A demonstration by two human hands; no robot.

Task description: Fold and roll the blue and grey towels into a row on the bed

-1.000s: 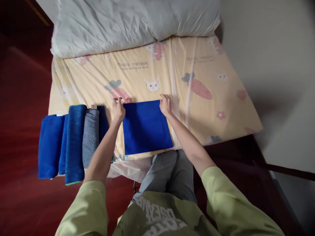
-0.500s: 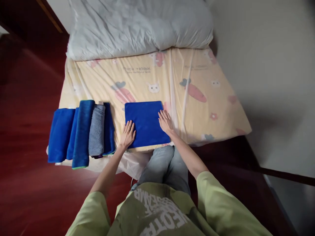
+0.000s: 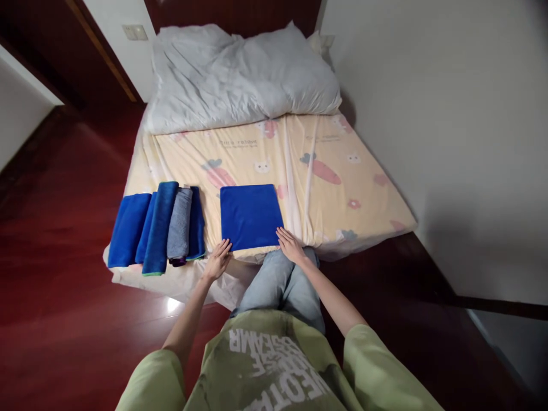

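Observation:
A blue towel (image 3: 250, 216) lies spread flat as a rough square near the front edge of the bed. My left hand (image 3: 218, 260) rests at its near left corner, fingertips touching the cloth and fingers stretched out. At the near right corner my right hand (image 3: 291, 246) also has its fingers extended, with the tips on the edge. The thumbs are mostly hidden beneath the hands. Left of the flat cloth, several folded or rolled towels lie side by side: a blue one (image 3: 129, 229), a darker blue roll with a green edge (image 3: 160, 228) and a grey one (image 3: 180, 222).
The bed has a yellow sheet (image 3: 325, 200) with rabbit and carrot prints. A bunched white quilt (image 3: 244, 80) lies across its far end. A pale wall (image 3: 462, 142) stands on the right, and dark red floor (image 3: 64, 257) runs along the left.
Both hands have slid toward me, from the towel's sides to its near corners. The view has tilted up, showing more of the headboard and wall. The towels stay in place on the bed.

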